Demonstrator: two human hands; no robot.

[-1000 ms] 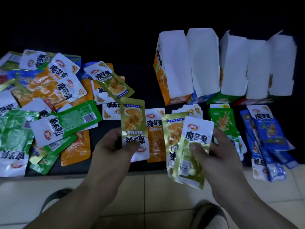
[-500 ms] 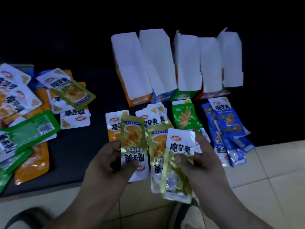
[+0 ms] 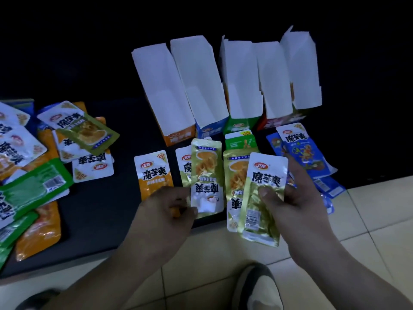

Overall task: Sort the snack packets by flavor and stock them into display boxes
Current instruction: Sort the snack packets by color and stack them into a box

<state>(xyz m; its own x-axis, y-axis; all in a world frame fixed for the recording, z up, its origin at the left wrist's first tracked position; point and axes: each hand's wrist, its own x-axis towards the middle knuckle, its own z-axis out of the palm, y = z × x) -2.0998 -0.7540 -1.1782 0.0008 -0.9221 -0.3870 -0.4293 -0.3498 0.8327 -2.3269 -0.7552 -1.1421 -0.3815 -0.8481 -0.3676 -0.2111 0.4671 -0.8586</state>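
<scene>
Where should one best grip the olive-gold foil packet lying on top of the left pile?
Pinch the olive-gold foil packet at its right corner, coming from the right: it lies flat on top, and that corner probably overhangs the dark mat.

olive-gold packets [image 3: 263, 193], white-flapped boxes [image 3: 201, 81], black mat [image 3: 107, 198]

Table [image 3: 107, 215]: black matte top, spanning the middle band of the frame. Its front edge runs from the lower left up to the right of centre.

Floor [image 3: 368, 222]: pale square tiles with thin dark grout lines, filling the lower frame below the table edge.

Shoe [image 3: 259, 287]: light toe cap with a dark upper, at bottom right of centre, standing on the tiles.

Second shoe [image 3: 36, 299]: dark and blurred, in the bottom left corner.

Upper frame: unlit, too dark to tell any detail.
</scene>
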